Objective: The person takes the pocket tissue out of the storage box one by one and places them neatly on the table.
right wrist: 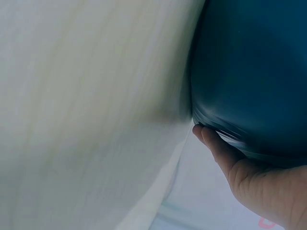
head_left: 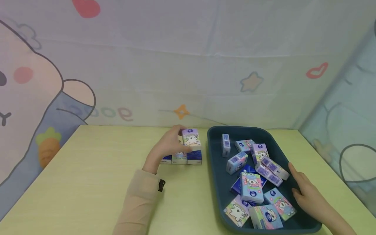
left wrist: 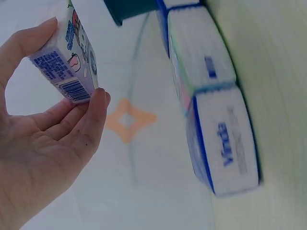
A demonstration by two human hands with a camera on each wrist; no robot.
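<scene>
Pinches a lilac tissue pack between thumb and fingers of the left hand, from the side away from the tray. Holds it lifted left of the tray, over the tray-side end of the packet row, with long axis roughly along the tray's length. Touches the tray's right rim with the right hand (cannot tell whether gripping).

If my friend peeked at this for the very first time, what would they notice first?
Probably the big dark blue-green tray on the right of the pale yellow table, holding a jumble of small, colourful, boxy packs. Next, perhaps, the left hand left of it, holding a small lilac-topped pack with a white cartoon animal. At the far left, a huge pale cartoon creature covers the printed backdrop.
</scene>
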